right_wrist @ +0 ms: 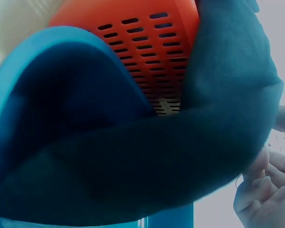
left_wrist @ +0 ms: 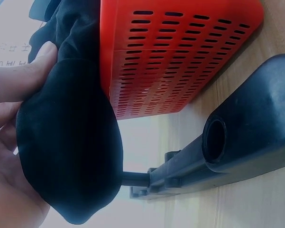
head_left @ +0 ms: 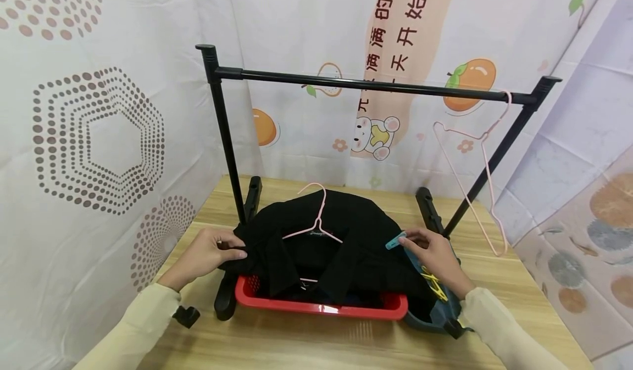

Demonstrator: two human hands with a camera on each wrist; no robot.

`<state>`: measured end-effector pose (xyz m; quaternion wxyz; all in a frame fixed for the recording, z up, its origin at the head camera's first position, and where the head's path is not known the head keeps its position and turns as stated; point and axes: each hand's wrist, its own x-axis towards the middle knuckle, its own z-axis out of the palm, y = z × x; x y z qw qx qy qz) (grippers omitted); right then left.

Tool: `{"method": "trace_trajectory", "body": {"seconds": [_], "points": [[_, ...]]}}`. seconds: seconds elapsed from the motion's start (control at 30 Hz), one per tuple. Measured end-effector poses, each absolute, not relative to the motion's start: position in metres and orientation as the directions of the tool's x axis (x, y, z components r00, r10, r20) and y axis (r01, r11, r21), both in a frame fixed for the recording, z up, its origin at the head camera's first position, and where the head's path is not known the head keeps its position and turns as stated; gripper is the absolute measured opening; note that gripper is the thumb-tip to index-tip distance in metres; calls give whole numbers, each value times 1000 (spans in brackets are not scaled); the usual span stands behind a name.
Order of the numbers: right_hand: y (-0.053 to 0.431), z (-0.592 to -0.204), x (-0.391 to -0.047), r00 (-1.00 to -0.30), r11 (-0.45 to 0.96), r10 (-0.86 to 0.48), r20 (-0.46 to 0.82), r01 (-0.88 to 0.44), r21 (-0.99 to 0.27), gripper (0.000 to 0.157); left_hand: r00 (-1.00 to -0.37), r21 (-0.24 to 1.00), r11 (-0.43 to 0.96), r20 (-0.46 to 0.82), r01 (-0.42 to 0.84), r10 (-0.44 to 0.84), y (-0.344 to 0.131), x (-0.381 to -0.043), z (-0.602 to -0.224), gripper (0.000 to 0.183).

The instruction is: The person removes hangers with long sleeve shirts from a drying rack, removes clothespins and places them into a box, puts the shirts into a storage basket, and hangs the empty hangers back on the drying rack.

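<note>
A black collared shirt (head_left: 371,249) is spread over a red basket (head_left: 321,307), with a pink hanger (head_left: 318,214) at its neck and the hook pointing up. My left hand (head_left: 211,252) pinches the shirt's left edge; the left wrist view has the thumb on top of the black cloth (left_wrist: 71,133). On the other side, my right hand (head_left: 435,255) holds a teal clothespin (head_left: 395,241) between thumb and fingers, above the shirt's right part. In the right wrist view the shirt (right_wrist: 170,161) hangs across and hides part of the basket, and the clothespin is not visible there.
A black rack's bar (head_left: 346,82) spans behind the shirt, with a second pink hanger (head_left: 487,133) hanging at its right end. Right of the red basket stands a blue container (head_left: 425,325) holding yellow clips (head_left: 435,285). The rack's feet (head_left: 226,298) rest on the wooden table (head_left: 277,342).
</note>
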<state>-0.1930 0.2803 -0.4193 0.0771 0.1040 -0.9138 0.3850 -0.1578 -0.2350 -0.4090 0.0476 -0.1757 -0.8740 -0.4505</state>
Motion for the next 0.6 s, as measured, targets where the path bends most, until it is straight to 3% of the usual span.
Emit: {"method": "trace_trajectory", "body": {"seconds": [0.6], "points": [[308, -429, -197, -973, 762, -61, 224, -190, -619, 44, -929, 767, 529, 256, 364, 269, -236, -161, -412, 9]]}}
